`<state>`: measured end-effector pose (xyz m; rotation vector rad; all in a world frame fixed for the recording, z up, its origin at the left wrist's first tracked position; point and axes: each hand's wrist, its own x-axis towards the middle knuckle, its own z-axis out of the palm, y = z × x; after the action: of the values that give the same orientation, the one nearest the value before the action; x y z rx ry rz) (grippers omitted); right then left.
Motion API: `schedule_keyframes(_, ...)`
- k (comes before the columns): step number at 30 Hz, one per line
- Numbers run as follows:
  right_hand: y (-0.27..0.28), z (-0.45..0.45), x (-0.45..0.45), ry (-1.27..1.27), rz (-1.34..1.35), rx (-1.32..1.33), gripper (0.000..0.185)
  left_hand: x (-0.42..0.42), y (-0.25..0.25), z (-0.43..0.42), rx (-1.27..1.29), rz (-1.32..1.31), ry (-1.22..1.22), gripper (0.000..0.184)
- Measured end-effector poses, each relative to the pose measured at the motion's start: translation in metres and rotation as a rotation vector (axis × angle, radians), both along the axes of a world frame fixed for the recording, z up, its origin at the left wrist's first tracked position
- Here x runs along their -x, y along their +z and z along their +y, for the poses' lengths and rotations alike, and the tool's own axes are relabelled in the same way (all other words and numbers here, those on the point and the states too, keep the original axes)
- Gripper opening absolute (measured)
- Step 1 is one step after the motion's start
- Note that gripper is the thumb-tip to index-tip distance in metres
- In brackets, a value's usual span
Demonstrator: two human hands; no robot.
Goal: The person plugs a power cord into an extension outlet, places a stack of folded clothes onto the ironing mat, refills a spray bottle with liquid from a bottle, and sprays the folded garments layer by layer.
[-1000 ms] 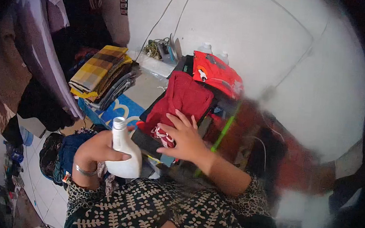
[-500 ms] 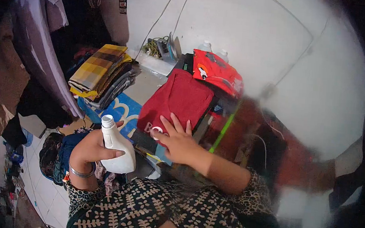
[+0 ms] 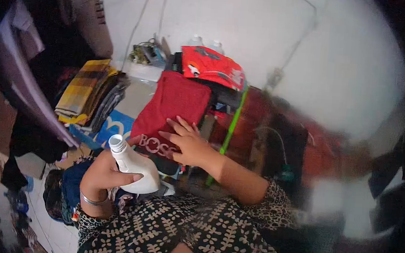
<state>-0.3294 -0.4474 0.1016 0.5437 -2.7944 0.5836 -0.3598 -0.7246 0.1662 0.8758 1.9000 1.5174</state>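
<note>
My left hand [image 3: 107,174] is wrapped round a white plastic bottle [image 3: 140,171], whose uncapped neck points up and to the left. My right hand [image 3: 187,144] lies with fingers spread on a folded dark red shirt [image 3: 176,99] with pale "BOSS" lettering along its near edge. Behind the red shirt is a folded bright orange-red garment [image 3: 214,65] with a printed design. To the left stands a stack of folded cloths with a yellow checked one [image 3: 83,85] on top.
An iron [image 3: 156,55] with a coiled cord stands by the wall, near clear bottles [image 3: 215,46]. Clothes [image 3: 16,66] hang at the left. A dark heap of fabric [image 3: 69,183] is beside my left arm. A bright green strip [image 3: 233,124] runs right of the shirts.
The whole view has shifted, so the clothes appear further left. My right hand has moved off the lettering, uncovering more of it. My left hand still holds the bottle.
</note>
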Motion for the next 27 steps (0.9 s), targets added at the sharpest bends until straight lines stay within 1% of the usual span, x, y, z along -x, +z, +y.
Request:
schedule_keyframes(1, 0.004, 0.008, -0.007, -0.033, -0.003, 0.003, 0.056, -0.001, -0.004, 0.007, -0.069, 0.011, 0.002, 0.086)
schedule_keyframes(2, 0.006, 0.02, -0.017, -0.021, 0.011, 0.123, 0.052, -0.005, -0.003, 0.021, -0.134, 0.041, 0.052, 0.085)
schedule_keyframes(3, 0.01, 0.032, -0.031, -0.008, 0.031, 0.242, 0.048, -0.009, -0.002, 0.034, -0.131, 0.037, 0.02, 0.085)
schedule_keyframes(4, 0.023, 0.045, -0.053, -0.087, 0.108, 0.243, 0.042, -0.012, -0.003, 0.045, -0.192, 0.034, -0.003, 0.085)
schedule_keyframes(5, 0.03, 0.062, -0.076, -0.221, 0.107, 0.195, 0.04, -0.013, -0.006, 0.053, -0.258, 0.028, -0.024, 0.084)
schedule_keyframes(6, 0.035, 0.082, -0.101, -0.36, 0.168, 0.168, 0.039, -0.011, -0.014, 0.06, -0.243, 0.081, -0.085, 0.084)
schedule_keyframes(7, 0.044, 0.099, -0.13, -0.542, 0.188, 0.163, 0.039, -0.008, -0.017, 0.068, -0.252, 0.073, -0.111, 0.084)
schedule_keyframes(9, 0.057, 0.122, -0.192, -0.89, 0.214, 0.142, 0.041, -0.009, -0.016, 0.089, -0.197, 0.3, -0.238, 0.075)
schedule_keyframes(10, 0.057, 0.131, -0.219, -1.051, 0.22, 0.13, 0.044, -0.021, -0.008, 0.102, -0.188, 0.149, -0.195, 0.061)
schedule_keyframes(11, 0.058, 0.119, -0.238, -1.08, 0.223, 0.106, 0.044, -0.018, -0.008, 0.098, -0.208, 0.139, -0.225, 0.061)
schedule_keyframes(13, 0.042, 0.125, -0.271, -1.443, -0.113, 0.131, 0.055, -0.021, -0.011, 0.119, -0.182, 0.286, -0.306, 0.051)
schedule_keyframes(14, 0.031, 0.126, -0.283, -1.457, -0.106, 0.122, 0.055, -0.028, -0.014, 0.132, -0.135, 0.273, -0.291, 0.05)
schedule_keyframes(16, 0.007, 0.147, -0.286, -1.392, -0.131, 0.263, 0.067, -0.044, -0.018, 0.172, -0.12, 0.333, -0.285, 0.049)
schedule_keyframes(17, 0.006, 0.156, -0.281, -1.38, -0.116, 0.255, 0.067, -0.05, -0.022, 0.189, -0.095, 0.382, -0.281, 0.048)
schedule_keyframes(18, 0.025, 0.119, -0.277, -1.415, -0.166, 0.272, 0.067, -0.049, -0.02, 0.176, -0.137, 0.442, -0.292, 0.047)
schedule_keyframes(19, 0.025, 0.127, -0.275, -1.406, -0.226, 0.312, 0.068, -0.057, -0.023, 0.193, -0.134, 0.442, -0.274, 0.047)
schedule_keyframes(20, 0.023, 0.135, -0.277, -1.394, -0.228, 0.31, 0.068, -0.063, -0.023, 0.206, -0.091, 0.472, -0.269, 0.048)
schedule_keyframes(22, 0.018, 0.147, -0.283, -1.299, -0.073, 0.459, 0.065, -0.078, -0.019, 0.224, -0.045, 0.538, -0.249, 0.051)
schedule_keyframes(23, 0.021, 0.152, -0.288, -1.292, -0.074, 0.464, 0.065, -0.084, -0.019, 0.232, -0.04, 0.541, -0.243, 0.051)
schedule_keyframes(25, 0.038, 0.158, -0.305, -1.258, 0.084, 0.746, 0.059, -0.093, -0.013, 0.243, -0.01, 0.575, -0.253, 0.054)
schedule_keyframes(26, 0.046, 0.165, -0.315, -1.251, 0.085, 0.738, 0.059, -0.1, -0.008, 0.247, -0.014, 0.59, -0.246, 0.053)
schedule_keyframes(27, 0.052, 0.172, -0.328, -1.178, 0.223, 0.9, 0.054, -0.106, -0.006, 0.251, -0.015, 0.588, -0.235, 0.053)
